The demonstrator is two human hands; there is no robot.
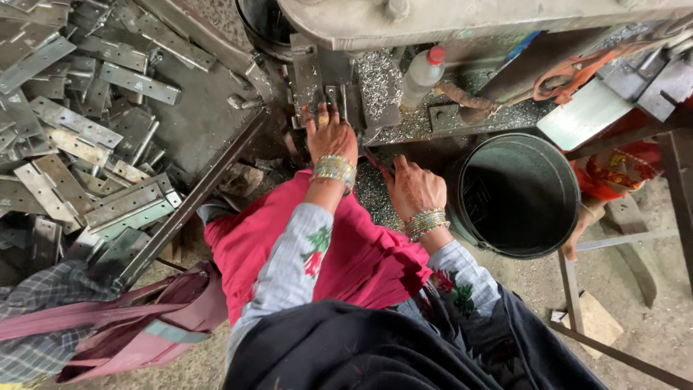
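While person sits at machine [433, 22], left hand [330, 133] reaches up to small metal part [333, 97] on machine block, fingers spread flat, touching part; cannot tell if gripping. Right hand [413, 186] rests lower, over metal shavings [372, 191], fingers bent down, holding nothing seen. Black bucket [516, 195] just beside right hand. Plastic bottle [421, 76] stands behind. Pile of metal hinges [79, 137] lies far left.

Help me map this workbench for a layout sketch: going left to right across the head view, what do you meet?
Pile of metal hinge plates → left hand → right hand → plastic bottle → dark bucket → orange cord.
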